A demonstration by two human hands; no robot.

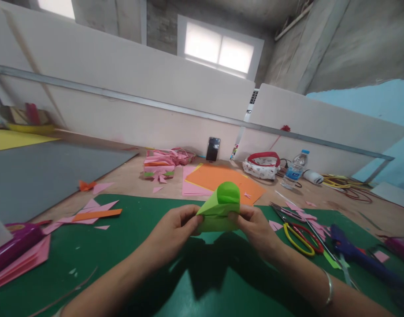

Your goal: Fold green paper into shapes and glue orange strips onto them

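Green paper point(220, 207) is curled up between both hands: left hand point(175, 229) pinches its 9 o'clock edge, right hand point(254, 226) pinches the 3 o'clock edge, both gripping tight. Around it, an orange sheet point(218, 177) at 12, a pile of pink scraps point(162, 164) at 11, scissors point(301, 235) at 4 and a water bottle point(294, 168) at 2. Green mat point(122, 246) underneath, white partition point(122, 88) behind.

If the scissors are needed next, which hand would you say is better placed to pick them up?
Probably the right hand. Both hands pinch the green paper, but the scissors lie on the green mat just beside it, while the left hand would have to cross over the paper.
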